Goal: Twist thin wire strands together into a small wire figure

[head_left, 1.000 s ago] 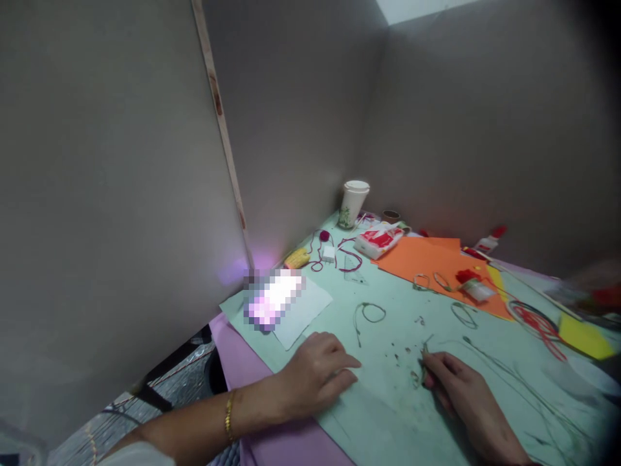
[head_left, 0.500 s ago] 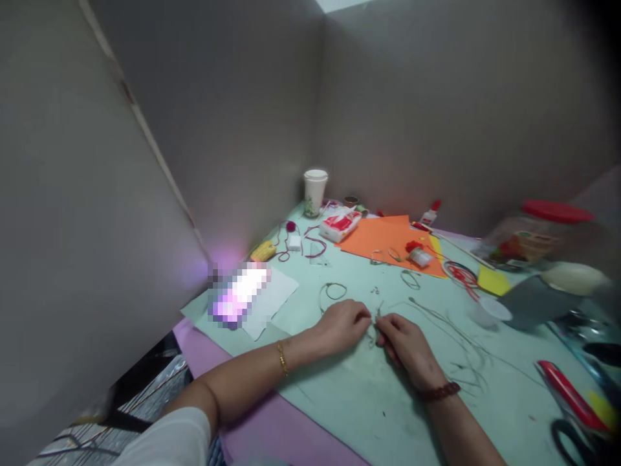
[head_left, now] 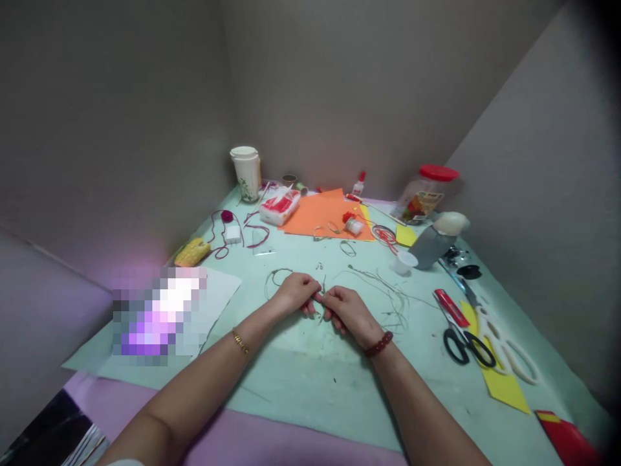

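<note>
My left hand and my right hand meet over the pale green sheet covering the table. Both pinch a thin greenish cord whose short end pokes up between the fingertips; its knotted part is mostly hidden by the fingers. Left of my left hand, a looped cord lies on the sheet. Beyond my right hand spread several long loose cords. A small cord ring rests farther back.
Black-handled scissors and white-handled scissors lie at the right. Behind are a grey bottle, a small white cup, a lidded jar, orange paper, a tissue pack and a paper cup.
The view has swung right, so the table's contents sit farther left and the scissors show fully. My hands stay close together on the cord, fingertips now nearer each other.
</note>
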A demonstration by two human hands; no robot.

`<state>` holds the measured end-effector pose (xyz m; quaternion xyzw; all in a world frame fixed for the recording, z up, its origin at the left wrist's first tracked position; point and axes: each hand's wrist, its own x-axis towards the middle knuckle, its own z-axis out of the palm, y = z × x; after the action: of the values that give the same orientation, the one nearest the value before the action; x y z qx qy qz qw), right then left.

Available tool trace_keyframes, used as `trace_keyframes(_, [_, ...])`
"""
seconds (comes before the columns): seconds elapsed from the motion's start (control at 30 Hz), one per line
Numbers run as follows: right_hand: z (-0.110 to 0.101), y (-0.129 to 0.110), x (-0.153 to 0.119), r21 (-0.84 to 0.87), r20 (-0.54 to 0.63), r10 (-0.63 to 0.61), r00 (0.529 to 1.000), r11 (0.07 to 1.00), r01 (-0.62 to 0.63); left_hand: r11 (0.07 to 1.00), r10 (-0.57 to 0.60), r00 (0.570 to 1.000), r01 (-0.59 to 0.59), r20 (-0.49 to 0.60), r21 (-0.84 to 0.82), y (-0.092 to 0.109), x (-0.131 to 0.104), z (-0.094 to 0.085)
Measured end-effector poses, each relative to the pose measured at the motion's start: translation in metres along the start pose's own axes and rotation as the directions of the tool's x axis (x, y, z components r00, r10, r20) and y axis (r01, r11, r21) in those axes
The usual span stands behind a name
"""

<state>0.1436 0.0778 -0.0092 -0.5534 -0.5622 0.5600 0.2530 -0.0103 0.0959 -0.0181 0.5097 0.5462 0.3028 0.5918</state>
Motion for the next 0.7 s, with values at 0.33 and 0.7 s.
trace_keyframes(0.33, [-0.003, -0.004, -0.002, 0.02, 0.012, 0.038, 0.999, 0.999, -0.039, 0.978, 0.05, 0.998, -0.055, 0.031, 0.203, 0.007, -0.011, -0.004])
trace_keyframes(0.7, [0.0, -0.01, -0.005, -0.081, -0.003, 0.077, 0.997, 0.994, -0.077, 0.69, 0.399, 0.774, 0.099, -0.491, 0.717, -0.012, -0.131, -0.103])
